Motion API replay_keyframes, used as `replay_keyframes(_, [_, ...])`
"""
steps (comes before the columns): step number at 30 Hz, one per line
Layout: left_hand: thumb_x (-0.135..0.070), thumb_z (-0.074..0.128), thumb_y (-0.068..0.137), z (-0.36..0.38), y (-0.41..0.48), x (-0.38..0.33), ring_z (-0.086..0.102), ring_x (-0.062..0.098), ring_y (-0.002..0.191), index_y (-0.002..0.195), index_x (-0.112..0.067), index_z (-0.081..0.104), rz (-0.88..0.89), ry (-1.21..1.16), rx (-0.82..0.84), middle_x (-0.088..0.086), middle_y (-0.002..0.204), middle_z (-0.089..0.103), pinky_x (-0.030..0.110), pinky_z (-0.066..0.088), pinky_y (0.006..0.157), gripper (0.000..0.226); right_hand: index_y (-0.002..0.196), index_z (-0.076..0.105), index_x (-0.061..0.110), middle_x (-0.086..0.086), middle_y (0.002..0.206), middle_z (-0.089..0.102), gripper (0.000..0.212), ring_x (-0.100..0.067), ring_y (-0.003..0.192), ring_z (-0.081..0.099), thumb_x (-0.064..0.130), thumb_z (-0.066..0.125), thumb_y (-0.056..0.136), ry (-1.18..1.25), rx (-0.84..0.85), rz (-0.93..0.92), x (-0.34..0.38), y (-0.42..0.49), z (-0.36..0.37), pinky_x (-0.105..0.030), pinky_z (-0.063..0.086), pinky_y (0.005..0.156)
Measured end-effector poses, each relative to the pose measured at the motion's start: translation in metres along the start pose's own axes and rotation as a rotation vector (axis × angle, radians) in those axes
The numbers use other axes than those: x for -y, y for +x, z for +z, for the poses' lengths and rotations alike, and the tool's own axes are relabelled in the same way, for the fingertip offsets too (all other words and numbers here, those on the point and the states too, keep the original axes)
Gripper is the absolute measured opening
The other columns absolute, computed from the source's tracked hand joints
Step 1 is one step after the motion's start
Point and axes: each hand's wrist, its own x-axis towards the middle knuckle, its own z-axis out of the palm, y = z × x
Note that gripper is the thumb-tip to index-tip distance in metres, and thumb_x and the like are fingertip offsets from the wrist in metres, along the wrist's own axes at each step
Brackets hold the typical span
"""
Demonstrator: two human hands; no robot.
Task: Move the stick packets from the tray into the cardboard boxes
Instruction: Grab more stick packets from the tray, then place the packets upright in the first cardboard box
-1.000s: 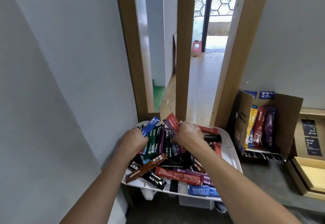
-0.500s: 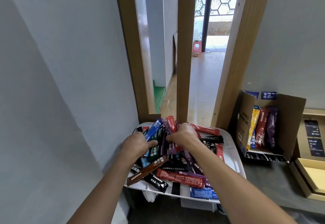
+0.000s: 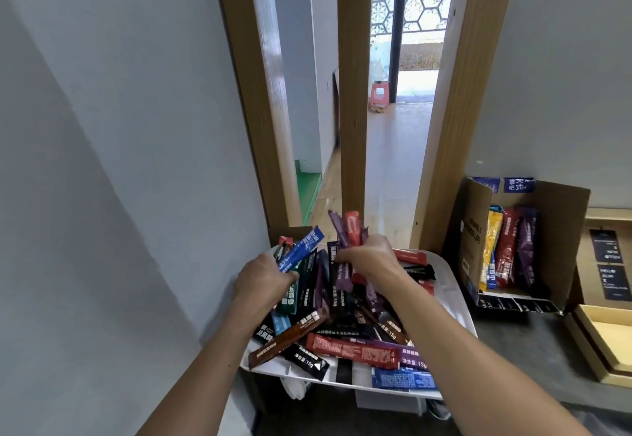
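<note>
Two bare forearms stretched forward from the lower edge, meeting over a white tray (image 3: 448, 287) at the left end of a grey desk (image 3: 513, 353). Left hand (image 3: 265, 276) at the tray's far left side, back of the hand up, fingers curled round a blue packet (image 3: 302, 247) tilted up and to the right, with a few dark packets bunched under the same grip. Right hand (image 3: 371, 256) just to the right, wrist bent leftward, fingers clamped on a bunch, with a red packet (image 3: 352, 230) and a purple packet (image 3: 337, 227) poking up past the knuckles and the lower ends hanging into the heap. Hands near each other, not touching.

Rest of the stick packets (image 3: 352, 348) heaped crosswise in the tray, in red, brown, black, blue and purple, some jutting over the near rim. Right of the tray, against the wall, an open cardboard box (image 3: 562, 230) on the desk, flaps spread, with a row of packets (image 3: 506, 258) upright inside, yellow, red and purple. Further right, a flat tan box (image 3: 598, 346), partly cut off by the edge. Behind the tray, wooden posts (image 3: 352, 93) and an open passage with a red stool (image 3: 379, 92) far back.
</note>
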Motion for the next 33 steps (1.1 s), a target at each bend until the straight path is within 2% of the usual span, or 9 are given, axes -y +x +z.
replay_keyframes(4, [-0.049,0.07,0.092,-0.019,-0.004,-0.004,0.066,0.018,0.071,0.099,-0.018,0.058,0.068,-0.219,-0.088,0.001,0.082,0.068,0.031,0.048,0.06,0.034,0.098,0.063,0.002,-0.015,0.09,0.073,0.023,-0.02,0.057,0.073,0.009,0.083,0.087,0.301,0.002,-0.031,0.008,-0.024,-0.033,-0.023,0.057,0.047])
replay_keyframes(8, [-0.034,0.067,0.099,-0.03,-0.02,-0.019,0.057,0.012,0.055,0.079,-0.024,0.058,0.226,-0.602,-0.038,-0.009,0.06,0.061,0.033,0.043,0.057,0.024,0.113,0.069,0.001,-0.017,0.091,0.081,0.035,-0.031,0.077,0.08,0.01,0.085,0.084,0.511,0.02,-0.114,0.009,-0.041,-0.055,-0.042,0.066,0.074])
replay_keyframes(13, [-0.039,0.064,0.1,-0.024,-0.048,-0.056,0.04,0.006,0.054,0.071,-0.027,0.044,0.308,-0.802,0.123,-0.017,0.054,0.038,0.027,0.034,0.063,0.037,0.105,0.074,0.001,-0.017,0.089,0.08,0.025,-0.03,0.072,0.077,0.005,0.085,0.082,0.759,0.004,-0.168,0.004,-0.062,-0.079,-0.039,0.064,0.065])
replay_keyframes(17, [-0.056,0.066,0.093,-0.01,-0.069,-0.081,0.06,0.027,0.078,0.096,-0.016,0.062,0.367,-0.9,0.187,0.018,0.082,0.057,0.036,0.05,0.084,0.04,0.105,0.073,0.005,-0.014,0.091,0.081,0.026,-0.031,0.078,0.078,0.008,0.085,0.082,0.825,-0.052,-0.215,-0.007,-0.074,-0.099,-0.042,0.064,0.073])
replay_keyframes(19, [-0.057,0.069,0.09,-0.005,-0.078,-0.094,0.051,0.027,0.069,0.096,-0.006,0.058,0.389,-0.919,0.201,0.015,0.075,0.052,0.022,0.047,0.072,0.053,0.106,0.073,0.006,-0.015,0.095,0.081,0.028,-0.032,0.081,0.079,0.006,0.085,0.081,0.847,-0.096,-0.239,-0.013,-0.077,-0.111,-0.043,0.064,0.075])
replay_keyframes(22, [-0.041,0.072,0.089,0.002,-0.093,-0.119,0.03,0.012,0.051,0.074,-0.014,0.04,0.422,-0.84,0.173,-0.01,0.054,0.03,0.014,0.031,0.05,0.045,0.104,0.074,0.006,-0.016,0.094,0.081,0.024,-0.033,0.081,0.079,0.003,0.084,0.082,0.903,-0.157,-0.251,-0.024,-0.079,-0.126,-0.042,0.064,0.073])
replay_keyframes(26, [-0.022,0.078,0.09,0.024,-0.106,-0.146,0.031,0.006,0.046,0.071,-0.022,0.044,0.348,-0.866,0.138,-0.012,0.053,0.034,0.014,0.03,0.05,0.039,0.1,0.075,0.009,-0.016,0.095,0.081,0.018,-0.035,0.087,0.079,0.002,0.082,0.084,0.904,-0.181,-0.242,-0.039,-0.083,-0.141,-0.049,0.064,0.083])
replay_keyframes(30, [-0.042,0.082,0.08,0.034,-0.12,-0.166,0.05,0.008,0.062,0.077,-0.016,0.056,0.307,-0.92,0.172,-0.007,0.066,0.051,0.03,0.04,0.068,0.037,0.104,0.074,0.007,-0.017,0.097,0.08,0.02,-0.034,0.085,0.079,0.002,0.08,0.086,0.868,-0.246,-0.223,-0.052,-0.08,-0.167,-0.047,0.065,0.081])
replay_keyframes(33, [-0.026,0.088,0.076,0.037,-0.131,-0.183,0.041,0.001,0.043,0.065,-0.024,0.045,0.358,-0.88,0.137,-0.015,0.045,0.044,0.017,0.036,0.054,0.045,0.109,0.072,0.006,-0.011,0.089,0.08,0.023,-0.026,0.075,0.078,0.005,0.079,0.087,0.96,-0.188,-0.175,-0.056,-0.082,-0.189,-0.039,0.063,0.069])
